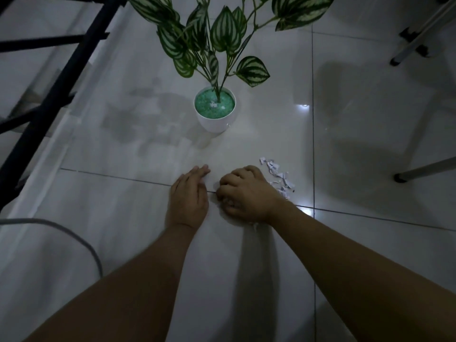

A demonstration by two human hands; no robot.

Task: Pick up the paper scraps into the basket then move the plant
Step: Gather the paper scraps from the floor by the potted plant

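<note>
A plant point(214, 109) with striped green leaves stands in a white pot filled with green pebbles, on the tiled floor ahead of me. A few white bits lie on the pebbles. A heap of white paper scraps point(277, 175) lies on the floor to the pot's lower right. My right hand point(243, 193) is curled over the near left part of the heap, fingers bent down on scraps. My left hand point(188, 197) lies flat on the tile just left of it, fingers together, cupped toward the right hand. No basket is in view.
A black metal frame point(61, 77) runs along the left side. A grey cable point(81, 243) curves over the floor at lower left. Metal chair or stand legs point(419, 169) are at the right and the upper right point(414, 45).
</note>
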